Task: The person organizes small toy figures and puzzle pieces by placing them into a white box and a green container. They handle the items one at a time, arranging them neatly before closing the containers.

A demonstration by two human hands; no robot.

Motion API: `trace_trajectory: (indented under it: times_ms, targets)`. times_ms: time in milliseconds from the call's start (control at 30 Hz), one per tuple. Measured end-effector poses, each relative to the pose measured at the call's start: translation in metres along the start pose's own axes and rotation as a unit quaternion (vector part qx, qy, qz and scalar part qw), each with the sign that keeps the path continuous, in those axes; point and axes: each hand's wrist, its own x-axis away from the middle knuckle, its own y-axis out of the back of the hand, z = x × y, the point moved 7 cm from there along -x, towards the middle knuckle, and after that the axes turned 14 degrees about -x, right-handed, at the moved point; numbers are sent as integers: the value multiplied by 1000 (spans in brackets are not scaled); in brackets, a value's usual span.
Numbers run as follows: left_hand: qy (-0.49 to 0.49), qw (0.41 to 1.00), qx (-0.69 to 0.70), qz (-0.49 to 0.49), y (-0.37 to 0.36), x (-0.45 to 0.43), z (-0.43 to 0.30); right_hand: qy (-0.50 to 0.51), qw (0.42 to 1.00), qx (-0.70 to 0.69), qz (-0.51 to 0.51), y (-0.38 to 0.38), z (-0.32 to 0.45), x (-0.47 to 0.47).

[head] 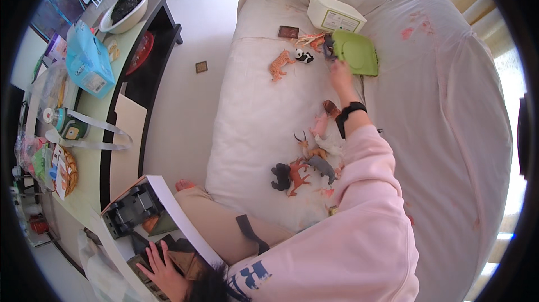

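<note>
My right hand [341, 76] is stretched far over the sofa, at the near edge of a green plastic lid [358, 53]. Its fingers are curled and blurred, and a small dark figure [329, 45] is just beyond them; whether they grip anything is unclear. My left hand [162, 270] lies with fingers spread over brown toy parts [185, 262] in a white cardboard box [168, 201] by my leg. The box also holds a dark wheeled toy chassis [132, 209]. Near the lid lie a toy tiger [279, 65], a toy panda [303, 55] and an orange figure [313, 42].
Closer on the sofa lie a toy gorilla [281, 176], a rhinoceros [321, 166], an antelope [313, 149] and a pink pig [319, 125]. A white tub [332, 11] leans at the back. A cabinet [94, 133] at left bears a bottle [71, 125] and a basket [72, 171].
</note>
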Motion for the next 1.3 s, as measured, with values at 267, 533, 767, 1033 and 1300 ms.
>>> trace_trajectory:
  times_ms: [267,533,767,1033,1300]
  targets:
    - [-13,998,5,-65,-2,-13,-6,32,823,-482,-299,224,-18,19]
    - [1,997,-12,-82,-6,-5,-3,161,942,-215,-204,203,88,73]
    - [1,999,45,24,-2,-7,-1,98,990,70,78,73,88,69]
    - [-21,1000,0,-11,-9,-24,5,128,966,-189,121,-12,137,17]
    - [-8,998,44,33,-12,-1,-9,272,958,-88,25,-53,156,-25]
